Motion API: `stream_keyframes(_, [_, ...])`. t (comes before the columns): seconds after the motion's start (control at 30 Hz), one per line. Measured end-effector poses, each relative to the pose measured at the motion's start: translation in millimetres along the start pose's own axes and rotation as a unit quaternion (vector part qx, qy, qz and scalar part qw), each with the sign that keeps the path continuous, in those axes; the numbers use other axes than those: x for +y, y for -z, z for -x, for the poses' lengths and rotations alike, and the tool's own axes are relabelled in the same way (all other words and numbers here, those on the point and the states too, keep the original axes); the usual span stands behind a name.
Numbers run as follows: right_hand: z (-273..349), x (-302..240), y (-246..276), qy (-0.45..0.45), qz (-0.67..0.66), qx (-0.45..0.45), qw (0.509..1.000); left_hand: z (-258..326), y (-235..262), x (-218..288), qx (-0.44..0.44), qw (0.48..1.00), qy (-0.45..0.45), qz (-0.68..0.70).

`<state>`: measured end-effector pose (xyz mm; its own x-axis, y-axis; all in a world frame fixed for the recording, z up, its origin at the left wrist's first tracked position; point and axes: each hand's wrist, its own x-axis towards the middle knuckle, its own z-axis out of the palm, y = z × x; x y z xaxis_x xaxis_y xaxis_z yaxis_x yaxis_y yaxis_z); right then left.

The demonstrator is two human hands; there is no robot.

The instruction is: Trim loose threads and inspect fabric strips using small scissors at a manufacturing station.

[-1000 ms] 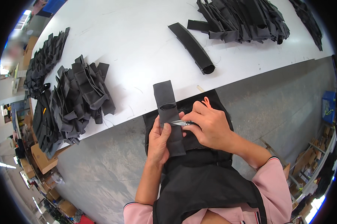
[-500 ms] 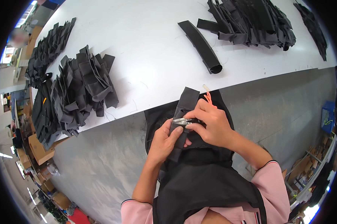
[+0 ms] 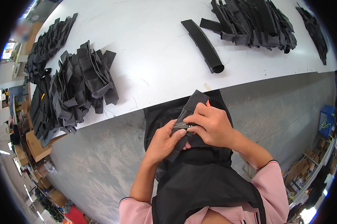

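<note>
Fabric strip (image 3: 191,108) pinched between left hand (image 3: 164,141), right hand (image 3: 210,125).

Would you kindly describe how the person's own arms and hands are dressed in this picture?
Both hands, the left hand and the right hand, are bare, with no gloves. The forearms are uncovered. Short pink sleeves with a dark trimmed cuff end above the elbows, and a black apron covers the front.

Garment workshop or small factory floor. A long white counter (image 3: 153,56) carries stacked black fabric pieces (image 3: 80,87) and a second heap (image 3: 254,22); bare concrete floor (image 3: 101,156) below, with cardboard boxes (image 3: 36,145) along the edge.
</note>
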<state>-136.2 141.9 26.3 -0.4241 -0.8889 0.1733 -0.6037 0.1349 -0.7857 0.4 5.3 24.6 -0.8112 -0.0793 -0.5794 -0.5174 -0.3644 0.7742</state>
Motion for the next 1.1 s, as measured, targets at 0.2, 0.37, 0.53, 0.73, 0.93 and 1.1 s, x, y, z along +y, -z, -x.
stream_keyframes(0.2, [9,1,-1,0.038,0.041,0.027,0.998,-3,1,-6,0.004,0.999,0.011,0.051])
stream_keyframes(0.37, [10,-2,-3,-0.062,-0.081,0.088,0.991,-4,-3,-2,0.025,0.995,-0.006,0.092])
stream_keyframes(0.53, [11,-4,13,-0.159,-0.132,0.196,0.958,-6,-5,5,0.054,0.991,-0.008,0.119])
stream_keyframes(0.73, [17,5,7,-0.075,0.032,0.179,0.980,-2,-10,3,0.042,0.983,-0.030,0.176])
stream_keyframes(0.93, [14,8,2,-0.007,0.120,0.202,0.972,0,-13,-2,0.023,0.975,-0.046,0.215])
stream_keyframes(1.1, [15,3,2,0.014,0.169,0.190,0.967,1,-16,-4,0.018,0.970,-0.056,0.237])
